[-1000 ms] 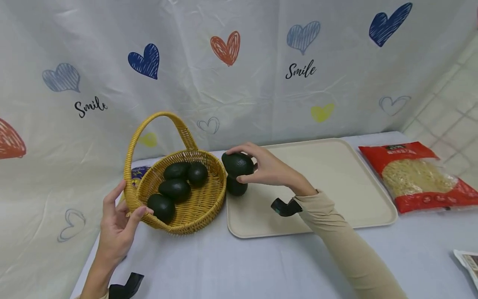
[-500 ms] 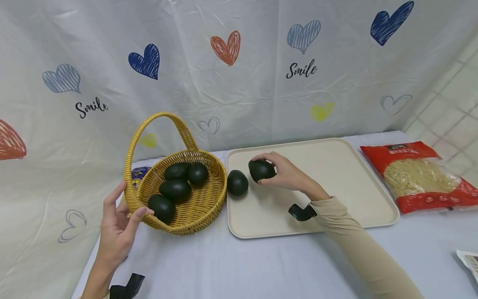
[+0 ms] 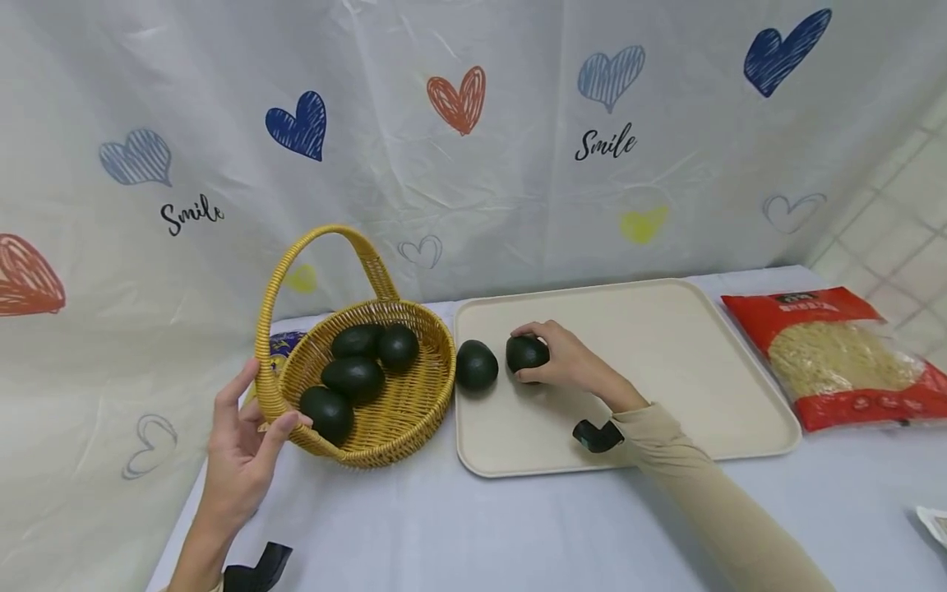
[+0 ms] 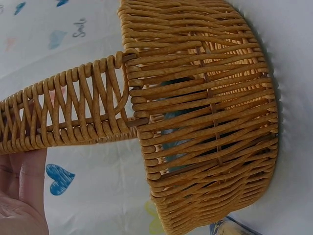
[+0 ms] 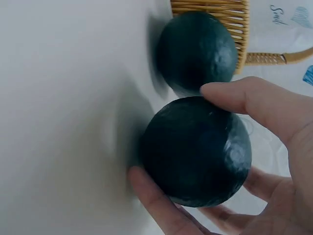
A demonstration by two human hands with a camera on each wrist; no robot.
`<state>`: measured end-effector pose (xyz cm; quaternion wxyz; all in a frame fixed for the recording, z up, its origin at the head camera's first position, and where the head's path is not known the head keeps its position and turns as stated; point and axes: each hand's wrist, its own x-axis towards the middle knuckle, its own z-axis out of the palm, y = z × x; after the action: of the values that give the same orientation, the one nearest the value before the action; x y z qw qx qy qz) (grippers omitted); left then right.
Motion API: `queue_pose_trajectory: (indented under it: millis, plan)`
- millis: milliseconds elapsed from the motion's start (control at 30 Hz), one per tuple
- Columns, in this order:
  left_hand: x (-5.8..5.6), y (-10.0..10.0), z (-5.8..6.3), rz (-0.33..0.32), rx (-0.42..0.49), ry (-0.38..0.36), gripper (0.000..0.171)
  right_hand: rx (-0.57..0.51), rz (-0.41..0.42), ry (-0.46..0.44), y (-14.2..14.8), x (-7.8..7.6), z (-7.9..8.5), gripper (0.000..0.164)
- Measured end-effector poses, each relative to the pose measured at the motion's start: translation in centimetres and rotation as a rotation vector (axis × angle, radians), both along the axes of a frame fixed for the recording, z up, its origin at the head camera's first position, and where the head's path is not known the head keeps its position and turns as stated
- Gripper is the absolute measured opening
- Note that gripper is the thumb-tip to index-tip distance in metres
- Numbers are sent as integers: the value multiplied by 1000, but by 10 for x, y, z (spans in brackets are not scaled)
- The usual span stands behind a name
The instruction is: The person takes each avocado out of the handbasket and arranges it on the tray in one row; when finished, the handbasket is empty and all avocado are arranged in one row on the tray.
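My right hand [image 3: 562,358] grips a dark green avocado [image 3: 525,353] low over the left part of the beige tray [image 3: 651,411]; whether it bears on the tray I cannot tell. Fingers and thumb wrap its sides in the right wrist view, where the avocado [image 5: 195,152] fills the middle. A second avocado [image 3: 477,366] sits on the tray just left of it, beside the basket. My left hand [image 3: 240,452] holds the yellow wicker basket [image 3: 403,419] at the foot of its arched handle [image 3: 268,329]. Several avocados [image 3: 353,379] lie in the basket's left and back part.
A red bag of pale dry food [image 3: 836,358] lies right of the tray. Behind the basket shows part of a blue and yellow package [image 3: 284,344]. A white packet corner [image 3: 934,522] is at the right edge. A curtain printed with hearts hangs behind the table.
My right hand has carried its avocado from beside the basket rim rightward and down to the tray. The left hand stays on the basket. The view has shifted slightly.
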<state>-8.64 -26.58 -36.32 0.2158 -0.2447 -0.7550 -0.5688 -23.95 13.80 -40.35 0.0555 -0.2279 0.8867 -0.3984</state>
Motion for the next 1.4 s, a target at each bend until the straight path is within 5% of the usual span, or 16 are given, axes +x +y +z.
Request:
queue_pose_trajectory:
  millis: [400,733,933,1167,1400]
  plan:
    - [-3,-4,-3,-18,2,29,74,32,54,-67,5,2,14,65]
    - [0,-3,-1,35,-15,-5,76,32,33,-97,3,1,10,72]
    - [1,-2,-2,11,7,-2,75,21,41,-85,-2,0,9,72]
    - [4,-1,-3,77,-3,-38,78,13,49,-97,-4,0,7,73]
    - [1,0,-3,50,-31,-2,75,-9,69,-96,-2,1,7,73]
